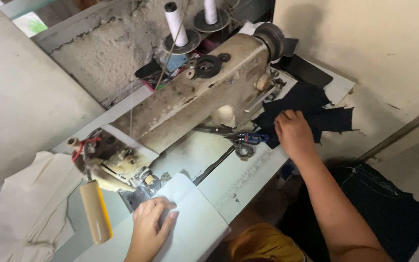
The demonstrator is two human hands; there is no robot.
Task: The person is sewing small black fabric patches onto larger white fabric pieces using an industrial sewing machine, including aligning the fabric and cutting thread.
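A rough concrete wall and a pale plastered one closed in the sewing bench (248, 177), which carried a worn industrial sewing machine (190, 97). The pale fabric piece (190, 218) lay flat on the bench with its far edge near the presser foot (147, 187), and the left hand (151, 221) pressed down on it, fingers spread and holding nothing; no seam showed on it, so the stitching looked not yet begun. The right hand (293, 132) rested palm-down on the stack of dark fabric pieces (311, 109) beside the machine's handwheel end, whether pinching one I could not tell. Blue-handled scissors (248, 138) lay just beside that stack. Two thread cones (175, 24) stood behind the machine, and cream cloth (25, 204) lay heaped at the left.
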